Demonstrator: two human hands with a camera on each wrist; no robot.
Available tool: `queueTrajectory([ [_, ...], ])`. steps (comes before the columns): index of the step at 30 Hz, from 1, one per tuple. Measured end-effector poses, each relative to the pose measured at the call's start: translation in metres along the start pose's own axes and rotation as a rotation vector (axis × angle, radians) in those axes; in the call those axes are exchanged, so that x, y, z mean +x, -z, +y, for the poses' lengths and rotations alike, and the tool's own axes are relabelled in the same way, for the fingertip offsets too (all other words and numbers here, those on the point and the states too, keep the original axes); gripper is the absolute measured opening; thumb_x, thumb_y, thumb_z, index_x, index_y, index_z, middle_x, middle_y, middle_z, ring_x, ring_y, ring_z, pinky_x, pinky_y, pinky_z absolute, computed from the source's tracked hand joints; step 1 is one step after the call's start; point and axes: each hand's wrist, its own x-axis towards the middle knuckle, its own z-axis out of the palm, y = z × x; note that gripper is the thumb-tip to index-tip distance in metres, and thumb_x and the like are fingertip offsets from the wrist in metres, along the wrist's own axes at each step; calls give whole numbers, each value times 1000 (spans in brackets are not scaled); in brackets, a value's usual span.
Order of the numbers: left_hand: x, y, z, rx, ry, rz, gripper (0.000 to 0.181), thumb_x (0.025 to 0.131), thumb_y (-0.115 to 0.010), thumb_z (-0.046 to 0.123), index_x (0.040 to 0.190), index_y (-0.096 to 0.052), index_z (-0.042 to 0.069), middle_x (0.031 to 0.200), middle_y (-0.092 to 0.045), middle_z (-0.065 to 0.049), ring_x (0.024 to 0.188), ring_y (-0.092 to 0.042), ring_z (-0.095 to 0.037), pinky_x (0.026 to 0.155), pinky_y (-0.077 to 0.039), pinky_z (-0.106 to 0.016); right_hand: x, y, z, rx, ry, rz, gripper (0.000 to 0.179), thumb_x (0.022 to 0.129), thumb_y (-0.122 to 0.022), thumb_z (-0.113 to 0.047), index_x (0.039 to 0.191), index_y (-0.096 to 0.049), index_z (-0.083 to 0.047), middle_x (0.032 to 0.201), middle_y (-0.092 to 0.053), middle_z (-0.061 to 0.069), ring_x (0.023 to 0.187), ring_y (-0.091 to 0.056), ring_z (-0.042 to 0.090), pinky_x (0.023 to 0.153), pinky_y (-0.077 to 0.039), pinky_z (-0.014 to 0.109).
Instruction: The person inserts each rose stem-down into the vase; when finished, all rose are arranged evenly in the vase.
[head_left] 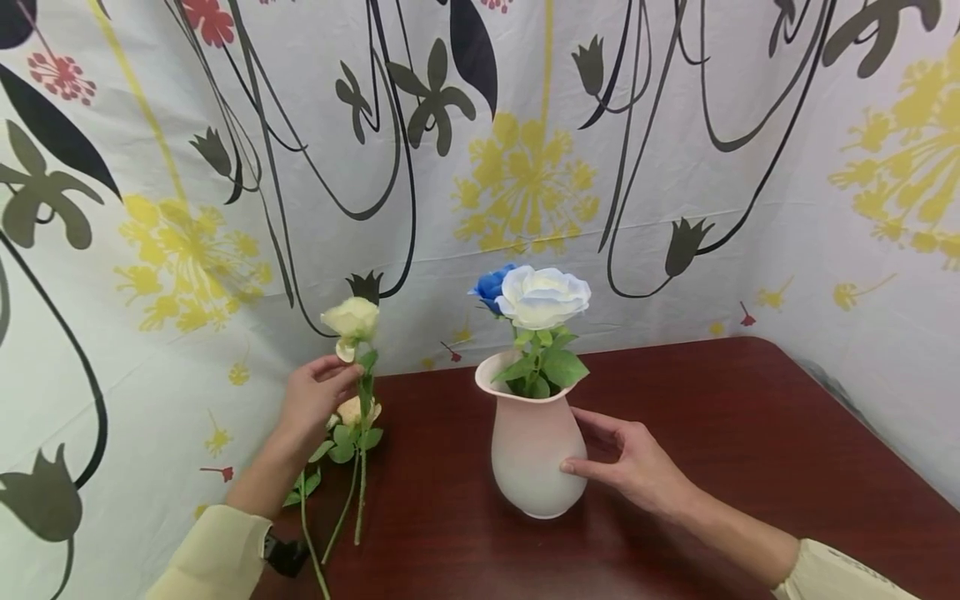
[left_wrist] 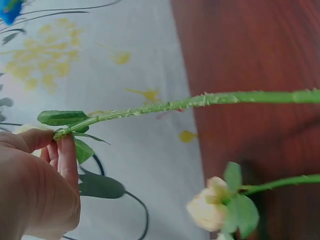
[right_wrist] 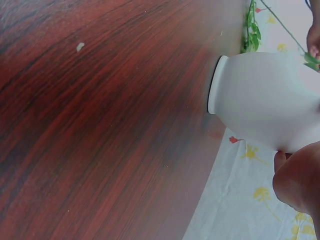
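Note:
My left hand (head_left: 315,404) pinches the green stem (left_wrist: 170,105) of a cream rose (head_left: 352,318) just under its bloom, thumb against fingertips. The rose is held upright at the left, its stem hanging down over the table. A pink-and-white vase (head_left: 536,458) with a wavy rim stands on the table in the middle. My right hand (head_left: 637,471) holds the vase's right side, thumb in front and fingers behind, partly hidden. Out of its mouth rise a white rose with bluish edges (head_left: 543,298) and a blue rose (head_left: 491,286), with green leaves (head_left: 562,368).
On the dark red-brown table (head_left: 675,400), beyond the left hand, lies a peach rose (left_wrist: 207,207) beside other leafy stems (head_left: 307,500). Behind the table hangs a white flower-patterned cloth (head_left: 420,200). A small pale scrap (right_wrist: 80,46) lies on the wood.

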Motion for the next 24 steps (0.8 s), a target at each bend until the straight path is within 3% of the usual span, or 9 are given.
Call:
queueTrajectory([
  [4, -3, 1, 20, -122, -1, 43, 23, 102, -71, 7, 120, -60, -1, 92, -74, 9, 84, -73, -5, 81, -61, -22, 0, 0, 0, -6, -9, 4, 79, 86, -93, -30, 152, -57, -6, 151, -60, 12, 133, -63, 29, 103, -56, 39],
  [9, -6, 0, 42, -320, -39, 90, 5, 102, -70, 3, 104, -68, 8, 96, -73, 5, 87, -72, -7, 84, -60, -22, -1, 1, 0, 1, 14, -7, 78, 87, -91, -28, 153, -56, -4, 152, -59, 15, 134, -62, 31, 104, -55, 43],
  [13, -8, -2, 57, -493, -91, 115, 11, 101, -72, 2, 94, -70, 10, 91, -72, 2, 82, -70, -9, 78, -60, -22, -1, 1, -1, 10, 18, -7, 78, 87, -91, -28, 153, -56, -4, 152, -59, 14, 134, -62, 31, 104, -55, 45],
  [19, -13, -4, 79, -788, -122, 118, 14, 96, -77, -4, 102, -65, 2, 95, -74, -5, 81, -74, -15, 77, -62, -26, -1, 0, 0, 9, 20, -6, 78, 87, -91, -28, 152, -56, -3, 151, -59, 14, 133, -63, 30, 103, -55, 44],
  [24, -18, -9, 98, -959, -156, 115, 19, 96, -75, -7, 106, -60, 1, 101, -73, -10, 82, -73, -18, 79, -63, -28, 0, 0, 0, -8, 23, -2, 78, 87, -92, -29, 152, -57, -3, 151, -60, 14, 132, -63, 30, 102, -56, 36],
])
